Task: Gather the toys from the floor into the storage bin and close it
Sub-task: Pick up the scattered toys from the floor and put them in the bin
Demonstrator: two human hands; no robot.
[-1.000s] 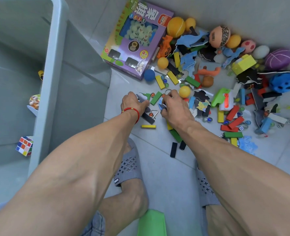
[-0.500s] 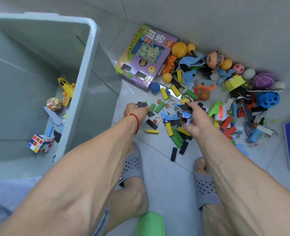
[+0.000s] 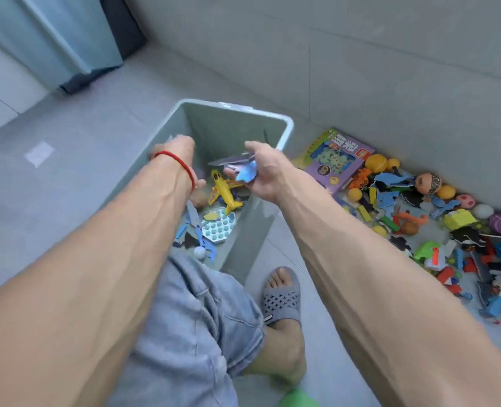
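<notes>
Both hands have come up off the floor since a moment ago and now hang over the open storage bin [image 3: 284, 133], where before they were down among the scattered toys. The right hand [image 3: 265, 174] grips a small bundle of flat foam pieces [image 3: 244, 171], blue and dark grey, its fingers [image 3: 233, 173] curled under them and the thumb on top, just above the bin's inside. The left hand [image 3: 174, 148], with a red string bracelet [image 3: 181, 165] at the wrist, reaches over the bin's near-left rim; its fingers point away from view, so I cannot tell whether they hold anything or how far they are spread.

The bin stands on the grey tiled floor [image 3: 67, 171], with no lid on it. Inside it lie a yellow toy plane [image 3: 224, 192], a pale blue bubble-pop pad [image 3: 218, 226], a small white ball [image 3: 199, 251] and a few blue foam scraps [image 3: 197, 230].

The main toy pile [image 3: 419, 218] is still on the floor to the right along the wall: a purple game box [image 3: 336, 160] nearest the bin, then balls, coloured blocks and more foam shapes. The person's foot in a grey slipper [image 3: 281, 298] rests just beside the bin.
</notes>
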